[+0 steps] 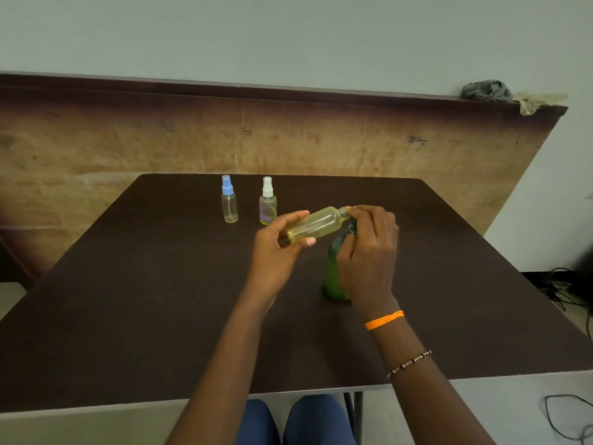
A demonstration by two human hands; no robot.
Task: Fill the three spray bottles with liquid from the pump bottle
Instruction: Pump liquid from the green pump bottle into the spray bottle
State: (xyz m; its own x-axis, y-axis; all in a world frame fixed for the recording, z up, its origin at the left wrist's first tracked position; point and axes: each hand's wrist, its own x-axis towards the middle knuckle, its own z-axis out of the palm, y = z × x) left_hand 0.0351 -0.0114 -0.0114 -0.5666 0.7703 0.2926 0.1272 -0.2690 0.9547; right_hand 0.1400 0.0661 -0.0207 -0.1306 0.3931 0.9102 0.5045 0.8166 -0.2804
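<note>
My left hand (279, 242) grips a yellowish spray bottle (316, 224) by its base, tilted almost flat with its uncapped neck pointing right. My right hand (369, 252) is closed around the top of the green pump bottle (332, 271), its fingertips at the spray bottle's neck; the pump head is hidden behind the fingers. Two more spray bottles stand upright at the back of the dark table (160, 300): one with a blue cap (229, 200) and one with a white cap (268, 202) that holds a little yellowish liquid.
A wooden board (128, 139) leans against the wall behind the table. Crumpled cloths (487, 90) lie on its top right corner. Cables (561, 290) run on the floor to the right. My knees (288, 419) show below the table's front edge.
</note>
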